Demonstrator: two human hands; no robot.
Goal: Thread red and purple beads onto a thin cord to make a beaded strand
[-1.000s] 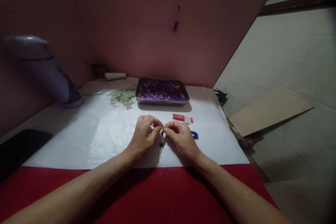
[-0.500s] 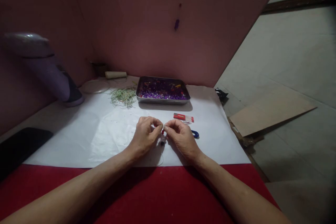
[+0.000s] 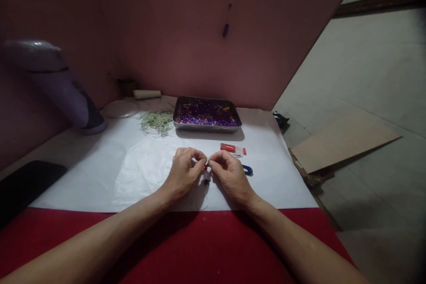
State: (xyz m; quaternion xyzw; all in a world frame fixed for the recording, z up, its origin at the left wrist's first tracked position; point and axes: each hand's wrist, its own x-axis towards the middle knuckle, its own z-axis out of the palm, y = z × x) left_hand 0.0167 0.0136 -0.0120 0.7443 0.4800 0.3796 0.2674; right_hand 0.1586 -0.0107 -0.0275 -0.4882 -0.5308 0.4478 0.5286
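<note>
My left hand (image 3: 187, 169) and my right hand (image 3: 230, 173) meet over the white sheet, fingertips almost touching. Both are closed in a pinch on a small beaded string (image 3: 206, 179). Red beads show just under the fingertips, and below them hangs a cluster of clear and dark beads. A thin pale thread (image 3: 207, 199) trails from it toward the sheet's front edge. The exact spot that each thumb and finger grips is too small to make out.
A metal tray (image 3: 207, 128) of purple beads stands at the back, beside a tangle of pale green threads (image 3: 156, 123). Near my right hand lie a red-and-clear case (image 3: 233, 148) and a blue-handled tool (image 3: 247, 170). A purple bottle-like object (image 3: 63, 84) stands left; a beaded strand (image 3: 226, 30) hangs behind.
Both hands hold nearly the same pose. The beads between them have shifted very slightly, and the hanging strand at the back appears a little to the right.
</note>
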